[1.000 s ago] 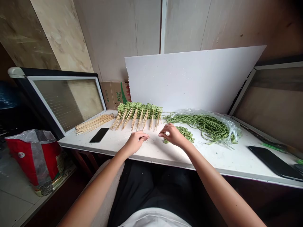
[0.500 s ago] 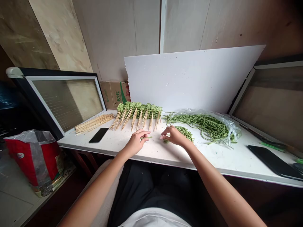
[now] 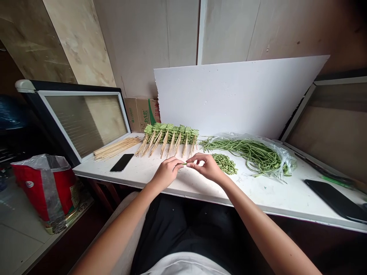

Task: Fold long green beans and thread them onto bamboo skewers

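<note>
A short piece of green bean (image 3: 184,164) spans the gap between my two hands, just above the table. My left hand (image 3: 166,172) pinches one end of it between thumb and fingers. At the other end, my right hand (image 3: 208,166) has its thumb and forefinger closed on the tip. Beside the right hand lies a pile of cut bean pieces (image 3: 226,164). Beyond my hands, rows of skewered bean pieces (image 3: 173,133) are stacked, their wooden sticks pointing toward me.
Bare wooden skewers (image 3: 116,149) lie at the left, near a phone (image 3: 122,163). Long uncut beans (image 3: 249,151) spill from a clear plastic bag (image 3: 282,152) at the right. Another black phone (image 3: 335,200) rests by the right edge. A white foam board (image 3: 237,95) stands behind.
My right hand has moved left from the pile of cut pieces to meet my left hand. Its fingers now close at the end of the bean piece. The view has shifted slightly.
</note>
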`<action>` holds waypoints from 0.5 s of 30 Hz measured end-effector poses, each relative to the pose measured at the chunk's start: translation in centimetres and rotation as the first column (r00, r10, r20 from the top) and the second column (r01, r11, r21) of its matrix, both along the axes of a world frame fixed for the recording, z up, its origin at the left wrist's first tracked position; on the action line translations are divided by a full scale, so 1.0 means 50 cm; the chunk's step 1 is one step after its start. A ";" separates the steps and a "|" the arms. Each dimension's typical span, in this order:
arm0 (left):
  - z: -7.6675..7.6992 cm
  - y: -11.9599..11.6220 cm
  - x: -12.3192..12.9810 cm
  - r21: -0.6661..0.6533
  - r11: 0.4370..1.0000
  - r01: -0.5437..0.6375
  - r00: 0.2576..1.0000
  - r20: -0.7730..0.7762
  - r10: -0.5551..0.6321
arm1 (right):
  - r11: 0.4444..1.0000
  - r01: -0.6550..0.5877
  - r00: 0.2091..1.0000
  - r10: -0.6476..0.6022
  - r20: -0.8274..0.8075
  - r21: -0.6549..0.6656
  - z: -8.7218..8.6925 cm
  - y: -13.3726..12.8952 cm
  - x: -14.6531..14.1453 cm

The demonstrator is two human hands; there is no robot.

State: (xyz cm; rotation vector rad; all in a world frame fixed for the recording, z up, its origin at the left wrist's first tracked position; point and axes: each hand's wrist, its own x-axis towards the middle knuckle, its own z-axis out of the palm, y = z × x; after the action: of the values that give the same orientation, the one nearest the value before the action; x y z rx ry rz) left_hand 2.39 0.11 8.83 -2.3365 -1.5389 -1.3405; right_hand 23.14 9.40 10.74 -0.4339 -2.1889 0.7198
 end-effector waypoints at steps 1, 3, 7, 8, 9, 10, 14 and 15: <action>-0.002 0.001 -0.001 0.001 1.000 -0.010 1.000 -0.015 0.010 | 1.000 0.000 1.000 0.000 0.003 0.017 0.001 -0.001 0.000; -0.005 0.002 -0.001 0.016 0.999 -0.032 0.998 -0.044 0.032 | 0.999 -0.007 1.000 0.007 0.007 0.050 0.002 -0.005 -0.002; -0.012 0.003 0.002 0.041 0.998 -0.043 0.994 -0.096 0.047 | 0.996 -0.018 1.000 0.016 0.019 0.085 -0.001 -0.011 -0.009; -0.013 0.003 0.002 0.041 0.999 -0.031 0.994 -0.104 0.036 | 0.995 -0.022 1.000 0.020 0.022 0.097 -0.003 -0.012 -0.011; -0.014 0.003 0.002 0.036 0.999 -0.014 0.994 -0.112 0.018 | 0.994 -0.028 0.999 0.025 0.024 0.109 -0.006 -0.012 -0.013; -0.015 0.004 0.001 0.029 1.000 0.003 0.993 -0.118 0.000 | 0.992 -0.034 0.999 0.031 0.024 0.118 -0.009 -0.011 -0.015; -0.013 0.004 0.001 -0.013 0.998 0.059 0.995 -0.078 -0.060 | 0.993 -0.069 0.998 0.068 0.019 0.096 -0.015 -0.011 -0.018; -0.012 0.004 0.001 -0.026 0.997 0.074 0.996 -0.051 -0.075 | 0.993 -0.085 0.996 0.084 0.019 0.080 -0.014 -0.012 -0.018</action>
State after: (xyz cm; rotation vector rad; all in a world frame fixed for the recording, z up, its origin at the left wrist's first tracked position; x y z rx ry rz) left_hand 2.46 0.31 8.22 -2.4450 -1.4762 -1.2725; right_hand 22.26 8.80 10.03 -0.3079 -2.2540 0.6722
